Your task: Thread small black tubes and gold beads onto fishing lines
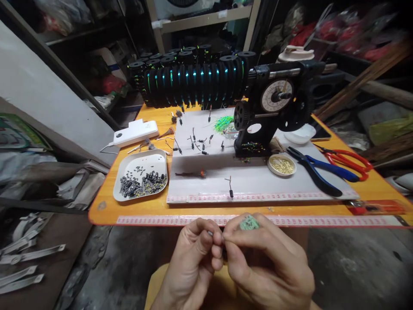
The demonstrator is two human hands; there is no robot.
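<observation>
In front of the table's near edge, my two hands meet with their fingertips together. My left hand [198, 254] is closed in a pinch, and the tip of a small grey piece [210, 233] shows between thumb and finger. My right hand [269, 258] is closed too; a green speckled clump [249, 222] is tucked among its fingers, while what its fingertips pinch is hidden. Just beyond them, a small black weight with a wire loop [231, 193] lies on the white board [258, 189]. More black pieces with wires [202, 152] are scattered farther back.
A white tray [118, 189] of small dark parts stands left, beneath a white power bank [135, 132]. A black winding device [258, 133] carries a row of line spools [193, 84]. On the right are a dish of brass bits [282, 166], blue pliers [318, 170] and red-handled scissors [350, 159].
</observation>
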